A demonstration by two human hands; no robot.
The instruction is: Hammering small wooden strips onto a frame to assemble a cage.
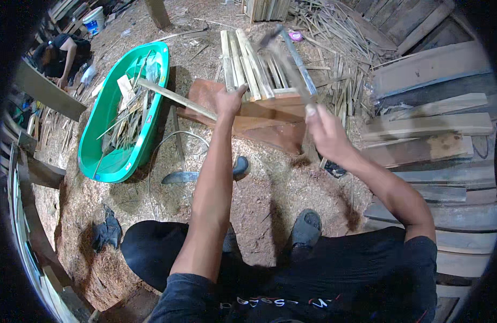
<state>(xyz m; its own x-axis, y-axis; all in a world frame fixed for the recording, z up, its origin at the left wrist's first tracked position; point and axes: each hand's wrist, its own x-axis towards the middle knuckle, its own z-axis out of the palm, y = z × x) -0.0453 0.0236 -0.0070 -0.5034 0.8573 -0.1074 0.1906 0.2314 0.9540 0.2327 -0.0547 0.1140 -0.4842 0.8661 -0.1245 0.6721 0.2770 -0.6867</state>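
Observation:
My right hand [328,132] grips the handle of a hammer [291,70], raised and slightly blurred by motion, its dark head pointing away from me. My left hand [231,100] is closed at the near end of a pale wooden slat [226,56]; its fingertips are partly hidden. Several more pale slats [251,62] lie side by side just right of it, their near ends on a reddish-brown wooden block [272,116]. A long thin stick [176,97] runs from beside my left wrist to the green tub [87,145].
Wood scraps [125,126] fill the tub. A curved dark blade [179,177] lies on the shavings-covered ground near my left forearm. Boards [428,126] are stacked at right, thin offcuts [340,32] far right. Another person [65,51] crouches far left, near a white bucket [93,21].

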